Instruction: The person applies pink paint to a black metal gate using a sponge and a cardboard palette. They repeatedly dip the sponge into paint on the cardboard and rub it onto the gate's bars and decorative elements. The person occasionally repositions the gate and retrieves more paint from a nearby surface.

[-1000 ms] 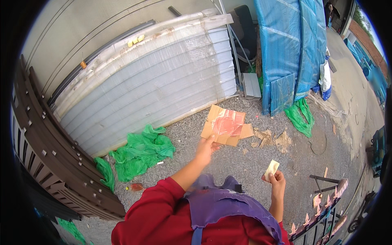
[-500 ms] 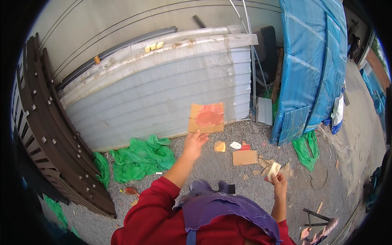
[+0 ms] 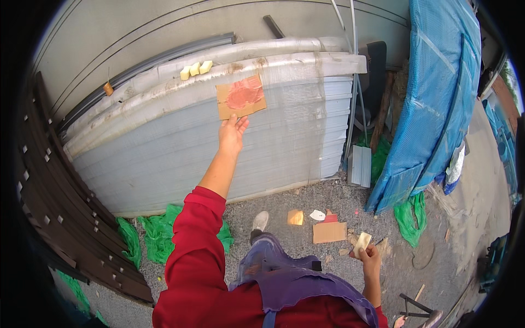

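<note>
My left hand [image 3: 231,136] reaches forward, its fingers closed on the lower edge of a square cardboard piece [image 3: 225,104] with a smeared red patch. The card is in front of the plastic-wrapped stack of panels [image 3: 219,156], near its top edge. Low on the right, my right hand [image 3: 372,258] pinches a pale yellow, flat block [image 3: 361,244], perhaps sponge or foam. Several similar pale yellow blocks [image 3: 195,70] sit on top of the wrapped stack, a little left of the card.
Dark brown slatted panels [image 3: 76,202] lean at left; a blue-wrapped stack [image 3: 437,104] stands at right. Green netting or plastic [image 3: 156,235] lies along the stack's foot. Cardboard [image 3: 330,233] and scraps lie on the gravel. A small orange-brown spool-like object [image 3: 108,88] sits atop the stack.
My left hand has carried the red-smeared cardboard up and forward, toward the stack's top and the yellow blocks. One of my feet now shows stepped forward. The right hand keeps its block.
</note>
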Tool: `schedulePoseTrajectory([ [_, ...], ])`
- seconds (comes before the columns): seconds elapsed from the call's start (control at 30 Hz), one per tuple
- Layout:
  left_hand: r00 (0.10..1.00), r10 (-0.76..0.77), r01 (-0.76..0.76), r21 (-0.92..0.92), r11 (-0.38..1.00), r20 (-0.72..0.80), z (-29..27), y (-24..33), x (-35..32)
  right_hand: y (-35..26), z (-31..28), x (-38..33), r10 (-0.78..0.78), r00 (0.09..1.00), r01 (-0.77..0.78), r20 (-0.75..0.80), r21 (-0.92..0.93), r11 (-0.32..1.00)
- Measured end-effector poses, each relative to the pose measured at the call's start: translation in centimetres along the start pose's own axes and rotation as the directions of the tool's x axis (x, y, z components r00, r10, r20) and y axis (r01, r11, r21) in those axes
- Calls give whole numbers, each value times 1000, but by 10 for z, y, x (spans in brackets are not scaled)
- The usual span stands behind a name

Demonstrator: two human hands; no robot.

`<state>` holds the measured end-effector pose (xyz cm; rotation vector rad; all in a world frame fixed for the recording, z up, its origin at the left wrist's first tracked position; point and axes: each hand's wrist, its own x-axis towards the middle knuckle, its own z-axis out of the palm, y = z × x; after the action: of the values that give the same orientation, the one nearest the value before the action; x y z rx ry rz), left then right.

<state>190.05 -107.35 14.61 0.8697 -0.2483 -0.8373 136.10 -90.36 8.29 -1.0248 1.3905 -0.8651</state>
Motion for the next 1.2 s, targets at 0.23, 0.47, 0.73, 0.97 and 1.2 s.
schedulePoseTrajectory([
  [0.23, 999, -36, 37, 25, 999, -32, 11, 12, 229, -57, 116, 52, 158, 986, -161, -46, -62, 985],
  [0.47, 998, -37, 40, 67, 997, -58, 1, -5, 346, -73, 192, 105, 253, 967, -253, -11, -116, 961],
  [0.73, 993, -103, 107, 64, 992, -63, -5, -13, 344, -125, 242, 206, 99, 992, -93, 83, -82, 992],
  [0.97, 989, -143, 145, 147, 979, -23, -11, -5, 332, -218, 328, 341, -143, 955, 218, 259, -287, 933],
  [1.2, 974, -207, 198, 95, 976, 91, -19, 10, 321, -314, 435, 467, -359, 858, 504, 368, -463, 729],
])
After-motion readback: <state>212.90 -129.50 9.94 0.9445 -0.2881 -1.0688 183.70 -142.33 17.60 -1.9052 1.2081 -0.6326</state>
